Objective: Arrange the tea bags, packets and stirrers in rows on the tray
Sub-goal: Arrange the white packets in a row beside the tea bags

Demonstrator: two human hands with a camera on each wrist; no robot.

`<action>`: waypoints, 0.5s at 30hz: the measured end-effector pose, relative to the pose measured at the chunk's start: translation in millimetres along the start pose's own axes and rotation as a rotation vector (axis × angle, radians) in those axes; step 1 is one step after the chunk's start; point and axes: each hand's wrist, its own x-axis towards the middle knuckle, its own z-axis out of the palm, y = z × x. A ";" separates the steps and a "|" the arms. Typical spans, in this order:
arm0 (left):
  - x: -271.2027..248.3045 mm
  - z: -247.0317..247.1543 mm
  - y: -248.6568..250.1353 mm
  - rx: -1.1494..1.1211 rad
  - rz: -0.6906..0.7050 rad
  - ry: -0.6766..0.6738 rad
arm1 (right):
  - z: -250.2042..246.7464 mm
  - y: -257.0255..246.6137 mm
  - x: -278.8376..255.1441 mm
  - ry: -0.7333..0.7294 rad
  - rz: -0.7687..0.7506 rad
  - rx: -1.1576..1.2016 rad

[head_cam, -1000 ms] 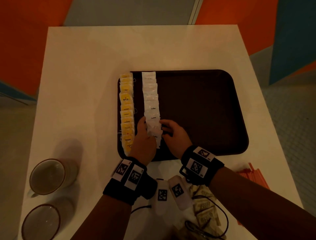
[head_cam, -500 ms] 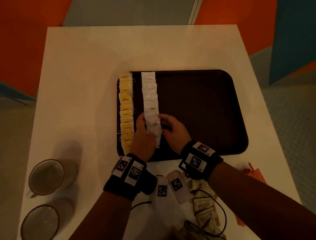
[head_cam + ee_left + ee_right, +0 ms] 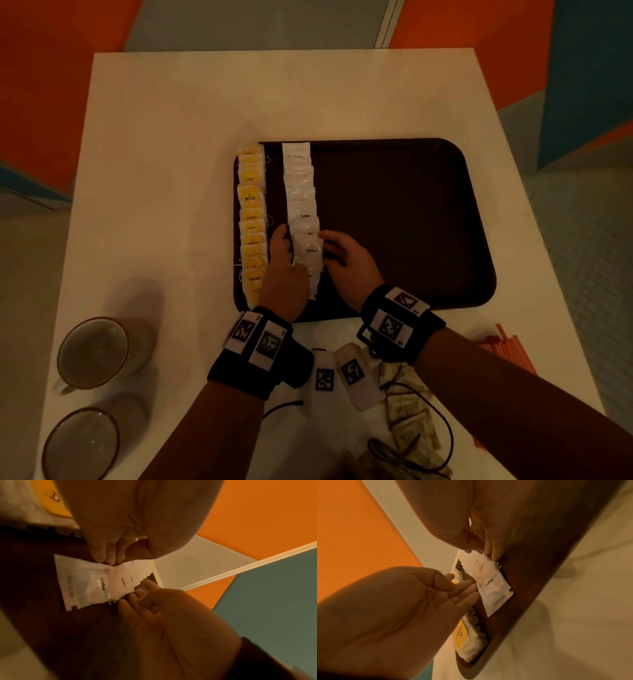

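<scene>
On the dark brown tray (image 3: 394,219) a row of yellow tea bags (image 3: 251,219) runs along the left edge. Beside it lies a row of overlapping white coffee packets (image 3: 303,212). My left hand (image 3: 284,250) and right hand (image 3: 339,251) flank the near part of the white row. Straight fingers of each press on the packets' side edges: left fingers (image 3: 106,557), right fingers (image 3: 135,595). The right wrist view shows the same coffee packets (image 3: 493,586) squeezed between both hands. Neither hand holds anything.
Orange stirrers (image 3: 507,346) lie on the white table (image 3: 171,171) right of my right forearm. Brown packets (image 3: 407,421) are heaped near the front edge under my arms. Two cups (image 3: 92,353) (image 3: 80,445) stand at the front left. The tray's right half is bare.
Both hands have slid a little farther away from me along the white packet row, still pressing its two sides.
</scene>
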 end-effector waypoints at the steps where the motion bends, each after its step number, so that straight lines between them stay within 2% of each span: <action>1: -1.6 -0.4 -1.4 0.009 -0.002 0.005 | 0.0 0.6 -0.9 0.010 -0.010 -0.041; 5: -11.8 0.2 -5.9 0.014 0.005 0.006 | -5.8 3.8 -5.9 0.051 -0.005 -0.106; 8: -20.4 2.8 -3.8 -0.034 -0.030 -0.042 | -8.0 9.4 -11.5 -0.012 0.033 -0.137; 10: -20.8 2.8 -4.1 -0.048 -0.040 -0.027 | -6.5 12.6 -14.1 -0.033 0.042 -0.134; 15: -22.2 2.5 1.4 -0.099 -0.035 -0.010 | -5.6 10.8 -16.1 0.009 -0.031 -0.101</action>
